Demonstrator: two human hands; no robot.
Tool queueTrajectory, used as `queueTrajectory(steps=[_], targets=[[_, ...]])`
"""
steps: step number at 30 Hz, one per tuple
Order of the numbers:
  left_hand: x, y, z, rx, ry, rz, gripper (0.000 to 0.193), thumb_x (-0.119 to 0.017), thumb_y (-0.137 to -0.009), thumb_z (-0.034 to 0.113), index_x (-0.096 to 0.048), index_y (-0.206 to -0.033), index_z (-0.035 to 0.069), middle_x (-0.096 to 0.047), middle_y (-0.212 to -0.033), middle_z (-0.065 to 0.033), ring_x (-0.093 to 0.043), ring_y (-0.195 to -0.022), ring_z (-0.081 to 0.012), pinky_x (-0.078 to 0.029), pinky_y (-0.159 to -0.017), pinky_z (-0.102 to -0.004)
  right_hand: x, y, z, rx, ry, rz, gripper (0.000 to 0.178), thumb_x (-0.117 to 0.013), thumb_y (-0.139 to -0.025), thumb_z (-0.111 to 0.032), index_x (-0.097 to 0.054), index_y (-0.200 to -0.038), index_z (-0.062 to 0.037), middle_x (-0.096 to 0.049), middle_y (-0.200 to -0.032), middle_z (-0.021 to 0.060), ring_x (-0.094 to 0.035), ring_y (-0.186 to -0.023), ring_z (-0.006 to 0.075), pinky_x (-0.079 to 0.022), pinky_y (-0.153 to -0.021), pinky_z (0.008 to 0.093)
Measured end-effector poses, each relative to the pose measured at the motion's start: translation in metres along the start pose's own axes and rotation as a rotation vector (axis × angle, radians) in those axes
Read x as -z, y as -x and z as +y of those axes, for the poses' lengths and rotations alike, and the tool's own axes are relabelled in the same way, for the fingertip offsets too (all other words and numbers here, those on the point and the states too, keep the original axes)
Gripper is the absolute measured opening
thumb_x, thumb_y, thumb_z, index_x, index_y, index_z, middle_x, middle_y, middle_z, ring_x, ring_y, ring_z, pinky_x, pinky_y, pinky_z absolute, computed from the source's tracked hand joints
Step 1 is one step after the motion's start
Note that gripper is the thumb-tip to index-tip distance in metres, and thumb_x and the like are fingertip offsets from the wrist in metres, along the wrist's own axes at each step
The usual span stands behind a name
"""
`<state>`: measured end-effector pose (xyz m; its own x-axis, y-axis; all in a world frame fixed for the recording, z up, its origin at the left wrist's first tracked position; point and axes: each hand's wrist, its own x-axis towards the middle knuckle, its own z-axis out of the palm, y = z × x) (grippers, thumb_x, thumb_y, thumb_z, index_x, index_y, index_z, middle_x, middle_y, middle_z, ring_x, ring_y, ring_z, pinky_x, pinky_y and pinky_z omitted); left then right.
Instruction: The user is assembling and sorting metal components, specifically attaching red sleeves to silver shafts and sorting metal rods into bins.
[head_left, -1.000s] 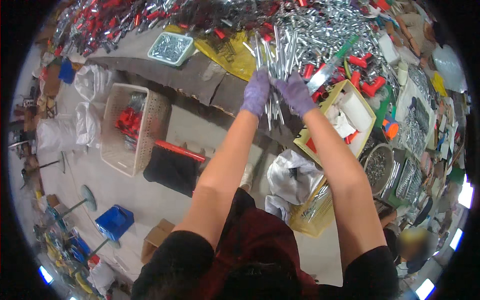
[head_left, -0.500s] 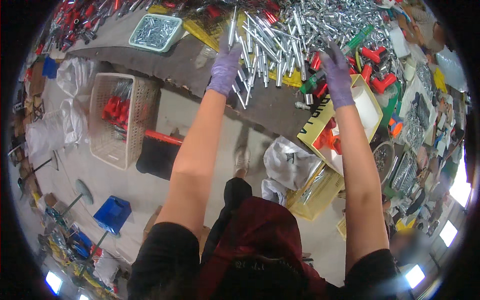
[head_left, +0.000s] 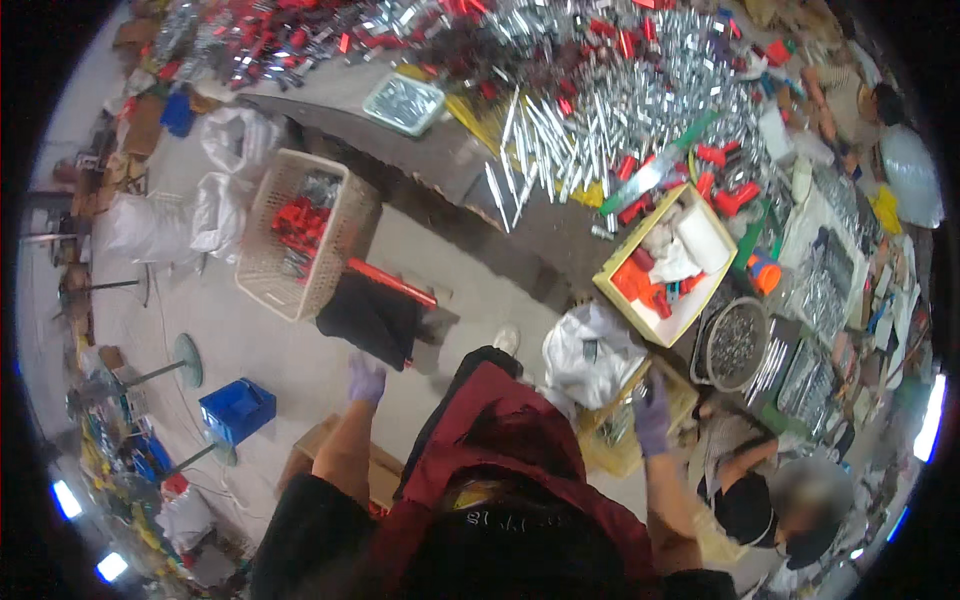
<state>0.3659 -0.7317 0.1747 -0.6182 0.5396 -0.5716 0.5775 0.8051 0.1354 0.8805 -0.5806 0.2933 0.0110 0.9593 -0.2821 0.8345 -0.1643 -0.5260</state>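
My left hand, in a purple glove, is low on the left, in front of a black stool seat. Motion blurs its fingers and no item shows in it. Over the yellow plastic crate is my right hand, also gloved, with its fingers smeared and partly dark. Whether it touches the metal parts in that crate I cannot tell. Farther off, away from both hands, long silver metal rods lie spread on the brown work surface.
A beige basket with red parts stands left, a blue bin nearer. A white sack sits beside the yellow crate, below a yellow box of red parts. Another person is at the right. A pale tray holds small metal pieces.
Both hands have pulled back from the rods toward my body, the left to the stool, the right to the yellow crate. The view has shifted, and another person shows at right.
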Motion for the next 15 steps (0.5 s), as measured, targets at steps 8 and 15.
queueTrajectory(steps=[8,15], targets=[[-0.068,0.049,-0.117,0.387,-0.146,-0.631,0.069,-0.043,-0.078,0.045,-0.027,-0.131,0.003,-0.022,-0.137,-0.0178,-0.021,-0.127,-0.0303,-0.022,-0.103,-0.0364,-0.051,0.033,-0.025,-0.136,-0.308,-0.194,0.051,-0.052,-0.080,-0.019,-0.036,-0.126,-0.0063,-0.043,-0.124,0.0152,-0.045,-0.112,0.0268,-0.036,-0.092,0.0330],[0.006,-0.113,0.073,-0.137,-0.040,-0.331,0.044,-0.037,-0.084,0.034,-0.041,-0.122,0.012,-0.047,-0.119,-0.0146,-0.047,-0.107,-0.0330,-0.039,-0.089,-0.0403,-0.081,-0.086,-0.134,0.159,0.003,-0.164,0.052,-0.052,-0.080,-0.030,-0.037,-0.125,-0.0090,-0.048,-0.118,0.0148,-0.052,-0.099,0.0309,-0.042,-0.082,0.0373]])
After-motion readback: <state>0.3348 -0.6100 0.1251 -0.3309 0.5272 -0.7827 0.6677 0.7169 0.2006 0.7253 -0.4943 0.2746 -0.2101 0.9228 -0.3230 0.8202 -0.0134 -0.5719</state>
